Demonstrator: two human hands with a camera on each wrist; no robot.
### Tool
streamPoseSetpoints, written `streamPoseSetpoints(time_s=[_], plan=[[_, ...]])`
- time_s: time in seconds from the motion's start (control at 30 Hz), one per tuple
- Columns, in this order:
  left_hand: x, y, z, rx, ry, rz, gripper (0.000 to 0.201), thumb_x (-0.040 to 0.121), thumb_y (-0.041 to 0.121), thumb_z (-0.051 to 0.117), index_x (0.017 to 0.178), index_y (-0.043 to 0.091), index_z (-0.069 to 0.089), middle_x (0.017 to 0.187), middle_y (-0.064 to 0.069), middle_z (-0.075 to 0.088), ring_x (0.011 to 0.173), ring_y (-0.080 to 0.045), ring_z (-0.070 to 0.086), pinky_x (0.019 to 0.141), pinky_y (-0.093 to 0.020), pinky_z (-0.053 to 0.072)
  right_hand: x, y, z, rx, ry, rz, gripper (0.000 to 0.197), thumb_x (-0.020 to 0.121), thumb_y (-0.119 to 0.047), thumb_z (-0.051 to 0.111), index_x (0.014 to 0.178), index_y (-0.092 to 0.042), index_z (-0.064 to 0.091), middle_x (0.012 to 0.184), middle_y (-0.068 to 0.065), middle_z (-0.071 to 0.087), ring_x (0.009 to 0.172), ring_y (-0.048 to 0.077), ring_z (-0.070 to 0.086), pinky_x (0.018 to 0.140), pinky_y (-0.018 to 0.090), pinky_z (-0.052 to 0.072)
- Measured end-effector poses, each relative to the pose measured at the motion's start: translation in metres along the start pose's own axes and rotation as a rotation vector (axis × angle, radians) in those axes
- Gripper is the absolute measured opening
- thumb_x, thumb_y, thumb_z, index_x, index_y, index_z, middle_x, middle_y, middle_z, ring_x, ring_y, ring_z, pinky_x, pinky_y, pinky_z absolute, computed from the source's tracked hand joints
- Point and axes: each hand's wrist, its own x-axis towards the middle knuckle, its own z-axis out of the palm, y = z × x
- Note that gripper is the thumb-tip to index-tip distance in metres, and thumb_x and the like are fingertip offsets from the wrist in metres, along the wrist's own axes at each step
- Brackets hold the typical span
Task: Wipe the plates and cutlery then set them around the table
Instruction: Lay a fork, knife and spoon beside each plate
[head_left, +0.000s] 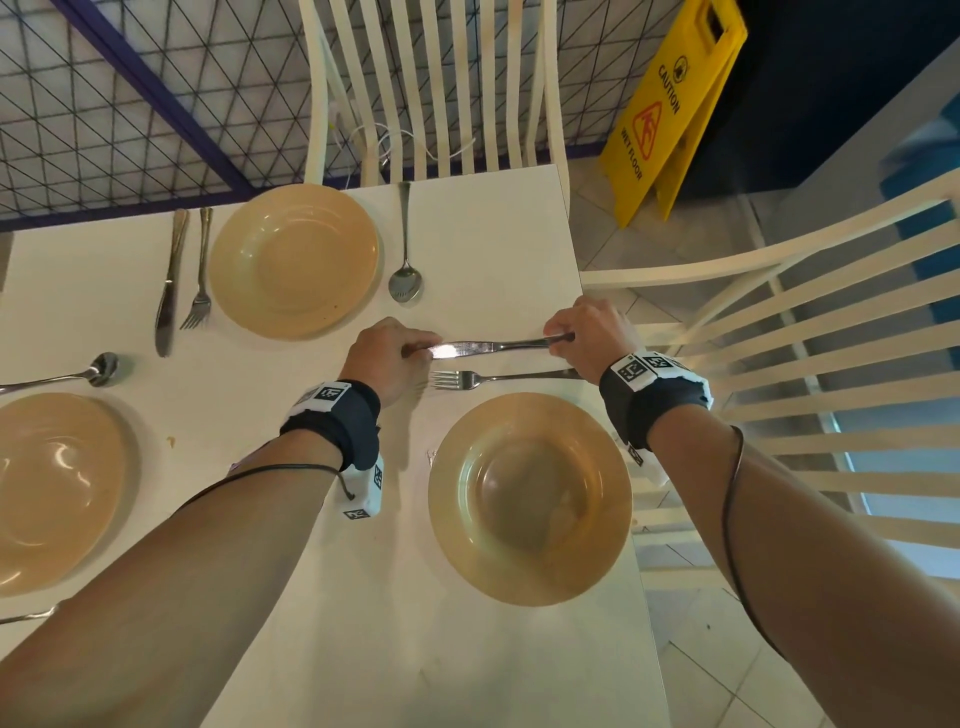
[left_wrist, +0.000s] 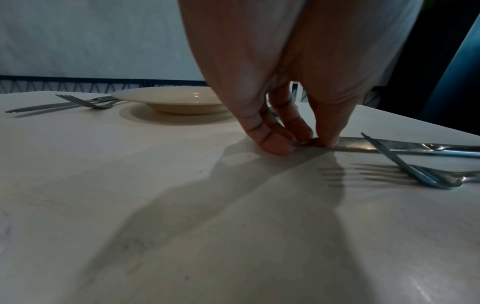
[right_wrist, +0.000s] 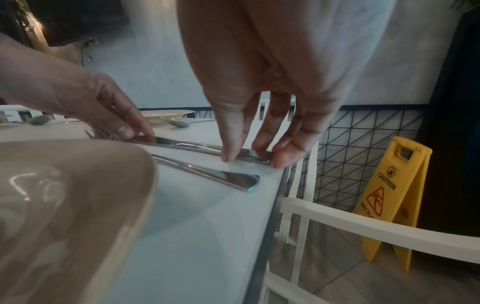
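Note:
A steel knife (head_left: 493, 346) lies crosswise near the table's right edge, just beyond a fork (head_left: 498, 378) and a beige plate (head_left: 530, 499). My left hand (head_left: 415, 352) pinches the blade tip, and my right hand (head_left: 558, 340) pinches the handle end. In the left wrist view the fingertips (left_wrist: 309, 142) press down on the knife (left_wrist: 389, 147) beside the fork (left_wrist: 428, 176). In the right wrist view thumb and fingers (right_wrist: 233, 156) hold the knife (right_wrist: 197, 147) at the table's corner, with the fork handle (right_wrist: 221, 176) and the plate (right_wrist: 64, 205) nearer. No cloth is in view.
A far plate (head_left: 293, 260) has a knife (head_left: 166, 306) and fork (head_left: 197, 306) on its left and a spoon (head_left: 405, 280) on its right. A left plate (head_left: 52, 488) has a spoon (head_left: 98, 370) beyond it. White chairs (head_left: 779, 364) and a yellow wet-floor sign (head_left: 670, 104) stand alongside.

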Motion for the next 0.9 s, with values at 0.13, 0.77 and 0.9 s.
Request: streamPoseSetpoints(time_s=[0.13, 0.77, 0.9], plan=[[-0.003, 0.001, -0.001, -0.013, 0.016, -0.019, 0.027, 0.095, 0.020, 0.064, 0.119, 0.026, 0.075, 0.101, 0.002, 0.059, 0.101, -0.020, 0.060, 0.096, -0.029, 0.046, -0.004, -0.003, -0.003, -0.020, -0.003, 0.001, 0.025, 0.088, -0.021, 0.072, 0.113, -0.022, 0.074, 0.110, 0.004, 0.064, 0.108, 0.026, 0.059, 0.088, 0.036, 0.050], [-0.210, -0.060, -0.057, -0.173, 0.299, -0.123, 0.029, 0.091, 0.007, 0.069, 0.110, 0.029, 0.072, 0.107, 0.001, 0.062, 0.083, -0.011, 0.063, 0.082, -0.008, 0.046, -0.109, -0.074, -0.019, 0.173, 0.142, -0.093, 0.028, 0.089, -0.029, 0.070, 0.117, -0.024, 0.070, 0.115, 0.002, 0.063, 0.113, 0.023, 0.053, 0.093, 0.033, 0.042], [-0.287, -0.111, -0.061, -0.085, 0.333, -0.225, 0.029, 0.090, 0.010, 0.072, 0.116, 0.024, 0.073, 0.104, 0.001, 0.063, 0.078, -0.017, 0.066, 0.078, -0.035, 0.058, -0.157, -0.122, 0.014, 0.242, 0.060, -0.101, 0.024, 0.090, -0.032, 0.068, 0.114, -0.029, 0.069, 0.110, -0.006, 0.062, 0.107, 0.016, 0.054, 0.087, 0.031, 0.044]])
